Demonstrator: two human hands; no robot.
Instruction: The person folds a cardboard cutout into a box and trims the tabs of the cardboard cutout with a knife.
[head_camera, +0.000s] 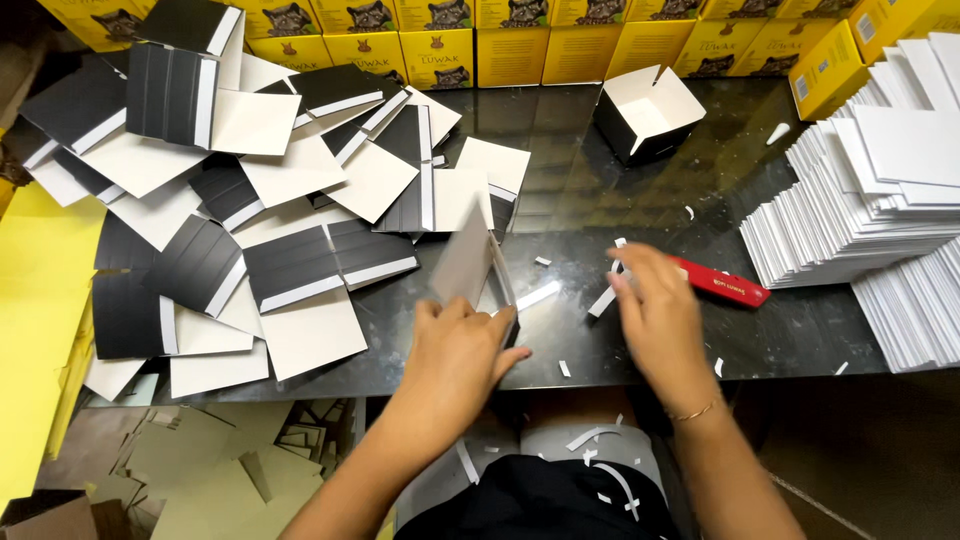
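Observation:
My left hand (455, 345) grips a folded piece of card (468, 262), grey-white inside and black outside, held upright on the dark glossy table (580, 180). My right hand (655, 305) hovers just right of it with fingers loosely apart, its fingertips near a thin white paper strip (604, 300) and holding nothing I can make out. Another white strip (538, 296) lies between the hands. A red cutter (722, 284) lies just behind my right hand.
A heap of flat black-and-white card blanks (250, 190) covers the table's left. Tall stacks of white card (880, 190) stand at right. A folded open black box (647, 112) sits at the back, before yellow cartons (520, 40). Brown offcuts (200, 470) litter the floor.

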